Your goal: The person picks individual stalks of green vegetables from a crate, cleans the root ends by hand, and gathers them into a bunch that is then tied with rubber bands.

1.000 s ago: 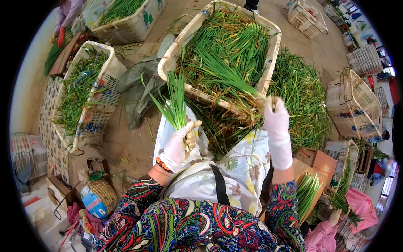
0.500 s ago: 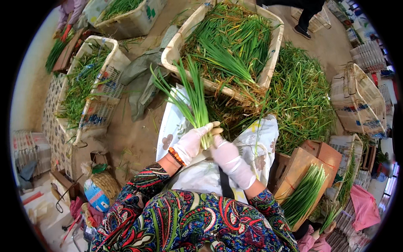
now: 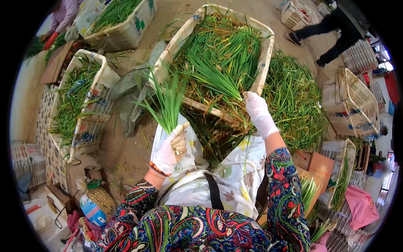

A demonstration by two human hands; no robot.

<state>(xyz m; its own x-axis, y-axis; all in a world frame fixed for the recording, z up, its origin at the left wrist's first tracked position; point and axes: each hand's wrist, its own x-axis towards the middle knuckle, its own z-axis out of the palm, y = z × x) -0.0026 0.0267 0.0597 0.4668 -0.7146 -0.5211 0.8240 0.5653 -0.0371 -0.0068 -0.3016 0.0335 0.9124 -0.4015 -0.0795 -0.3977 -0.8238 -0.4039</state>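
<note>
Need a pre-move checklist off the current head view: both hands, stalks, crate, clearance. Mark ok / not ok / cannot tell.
1. Left hand closed on the stalk bunch: ok, fingers wrap its lower end, leaves fan upward.
2. Right hand at the crate: ok, fingertips by the root end of the loose stalks inside.
3. Right hand gripping a stalk: cannot tell, too small to make out.
4. Stalk bunch sharp enough to inspect: not ok, leaf tips blurred.
5. Passer-by clear of both hands: ok, beyond the crate, upper right.
</note>
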